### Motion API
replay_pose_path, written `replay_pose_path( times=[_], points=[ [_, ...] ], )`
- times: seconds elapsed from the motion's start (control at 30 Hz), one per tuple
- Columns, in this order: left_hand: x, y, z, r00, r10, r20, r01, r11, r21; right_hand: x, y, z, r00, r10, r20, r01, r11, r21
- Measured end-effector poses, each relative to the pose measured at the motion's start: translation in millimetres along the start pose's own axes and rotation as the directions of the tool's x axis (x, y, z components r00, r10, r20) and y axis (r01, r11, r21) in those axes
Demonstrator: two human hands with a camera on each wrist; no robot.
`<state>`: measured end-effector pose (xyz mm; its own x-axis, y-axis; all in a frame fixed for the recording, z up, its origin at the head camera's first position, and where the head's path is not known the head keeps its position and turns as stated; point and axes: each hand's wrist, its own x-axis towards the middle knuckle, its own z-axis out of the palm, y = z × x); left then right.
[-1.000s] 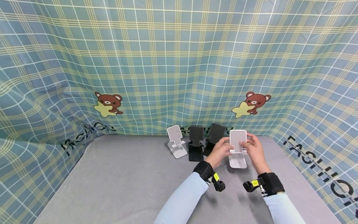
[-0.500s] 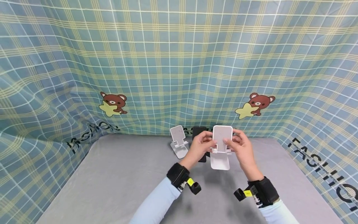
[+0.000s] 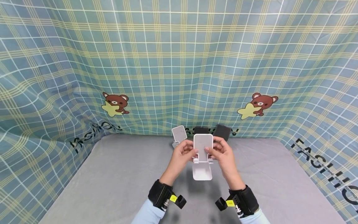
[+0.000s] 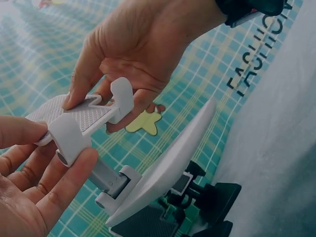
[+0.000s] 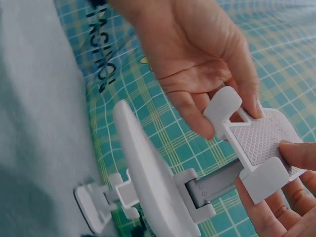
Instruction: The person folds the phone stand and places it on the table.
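Both hands hold a white phone stand between them, in front of the body in the head view. My left hand pinches the left edge of its back plate, thumb on the grey ribbed pad. On the opposite edge, my right hand pinches the plate in the same way. Off the grey cloth hangs the stand's base, joined to the plate by a grey metal arm. Two small white hooks stick out at the plate's lower edge, one hook near the right hand's fingers.
Behind the hands stand another white phone stand, a black phone stand and a second black one, all partly hidden. A grey cloth covers the table. Plaid curtain surrounds it at the back and sides.
Both hands have carried the white phone stand leftward, from the right end of the row to in front of the black stands. The head view has also shifted slightly.
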<state>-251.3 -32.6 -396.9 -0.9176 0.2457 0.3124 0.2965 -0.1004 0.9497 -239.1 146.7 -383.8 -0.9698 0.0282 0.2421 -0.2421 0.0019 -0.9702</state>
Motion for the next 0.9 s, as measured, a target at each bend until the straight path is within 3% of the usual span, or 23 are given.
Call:
replay_pose_path(
  times=[0.23,0.43,0.7,0.8,0.9],
  points=[
    [-8.8,-10.5,-4.0,0.999,-0.003,-0.032,0.003,1.000,-0.022,-3,10,8,1.000,0.022,-0.019,-0.021,1.000,0.020],
    [-10.1,-17.0,-9.1,1.000,-0.012,-0.012,0.012,0.999,-0.034,-3,13,11,0.999,0.026,-0.033,-0.025,0.999,0.030],
    [-7.5,-33.8,-27.0,0.994,-0.049,-0.099,0.029,0.981,-0.192,-2,12,10,0.998,0.030,-0.050,-0.027,0.997,0.065],
    [-8.2,-41.8,-30.2,0.994,-0.100,-0.045,0.084,0.958,-0.274,-3,12,9,0.998,0.033,-0.050,-0.029,0.997,0.073],
    [-10.5,-45.1,-27.3,0.987,-0.148,0.071,0.163,0.915,-0.368,-2,12,8,0.998,0.030,-0.046,-0.026,0.996,0.082]
  ],
)
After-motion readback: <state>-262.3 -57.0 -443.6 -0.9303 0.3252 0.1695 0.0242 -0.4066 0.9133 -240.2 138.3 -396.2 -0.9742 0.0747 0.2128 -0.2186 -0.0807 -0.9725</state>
